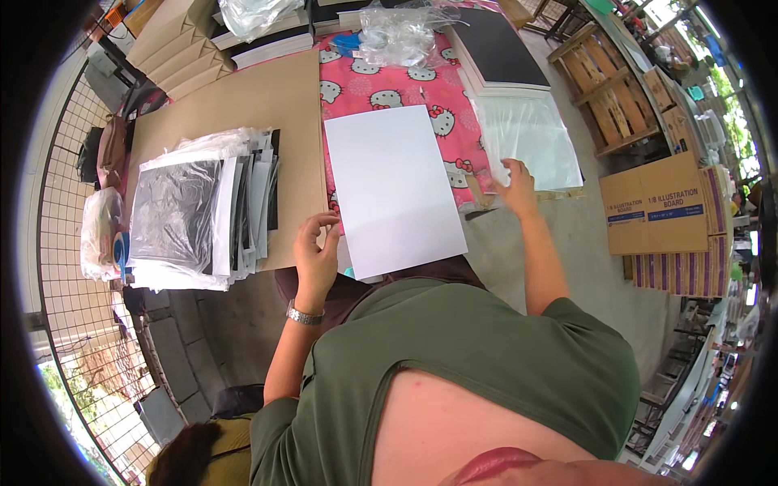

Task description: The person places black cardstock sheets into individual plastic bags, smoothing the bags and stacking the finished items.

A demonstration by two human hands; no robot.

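In front of me lies a white board sheet [397, 190], its near end over my lap. My left hand [316, 251], a metal watch on its wrist, hovers by the sheet's left edge with bent fingers apart and nothing in them. At the right, a stack of clear plastic sleeves [535, 134] lies on the table. My right hand [516, 190] is at the near left corner of that stack, its fingers and thumb closed on a sleeve's edge. To the left sits a pile of black and white boards in clear plastic [182, 215].
The pile rests on a brown cardboard sheet [296, 121] over a pink patterned tablecloth [361, 89]. A stack of black-topped boards [502, 49] and crumpled clear plastic [397, 36] are at the far side. Cardboard boxes [656, 206] stand right, wire mesh [61, 178] left.
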